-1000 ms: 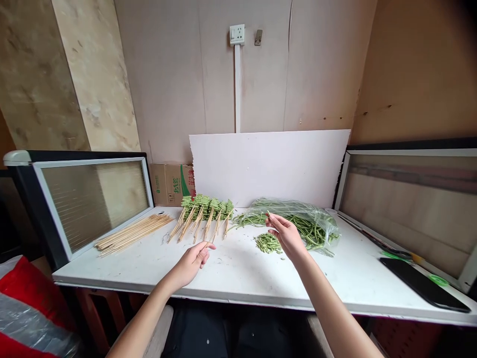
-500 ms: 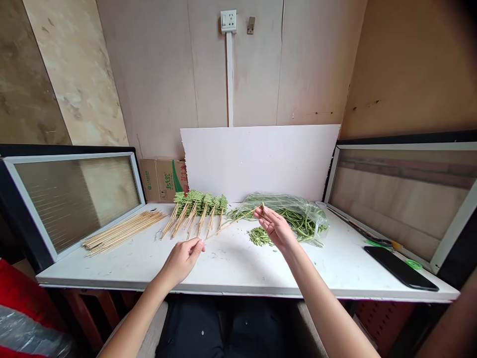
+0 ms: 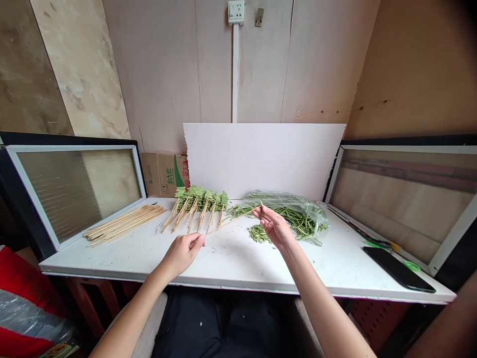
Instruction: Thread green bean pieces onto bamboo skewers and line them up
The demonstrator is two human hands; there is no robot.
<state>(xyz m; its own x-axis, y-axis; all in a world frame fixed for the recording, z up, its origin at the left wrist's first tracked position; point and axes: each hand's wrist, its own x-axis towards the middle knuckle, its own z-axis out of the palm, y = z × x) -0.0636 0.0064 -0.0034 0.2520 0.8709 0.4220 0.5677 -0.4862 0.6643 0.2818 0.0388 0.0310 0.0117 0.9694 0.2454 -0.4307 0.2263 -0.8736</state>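
Note:
My left hand (image 3: 184, 252) pinches the near end of a thin bamboo skewer (image 3: 233, 219), which slants up to the right. At its far tip, my right hand (image 3: 275, 226) is closed in a pinch on a short piece of green bean (image 3: 261, 204); the fingers partly hide it, and I cannot tell whether the tip has gone through. Below that hand lies a small pile of cut bean pieces (image 3: 258, 233). Behind it, a clear plastic bag (image 3: 283, 200) holds long green beans (image 3: 305, 221). Skewers loaded with bean pieces (image 3: 201, 198) are stacked at the back, left of centre.
Bare bamboo skewers (image 3: 124, 224) lie in a bundle on the left of the white table (image 3: 238, 271). On the right are a black phone (image 3: 398, 268), a green ring (image 3: 412, 266) and scissors (image 3: 368, 237). A cardboard box (image 3: 158, 174) and a white board (image 3: 264, 159) stand behind.
The camera view has shifted slightly. Both hands keep their hold on the skewer and bean piece, nearly in the same place.

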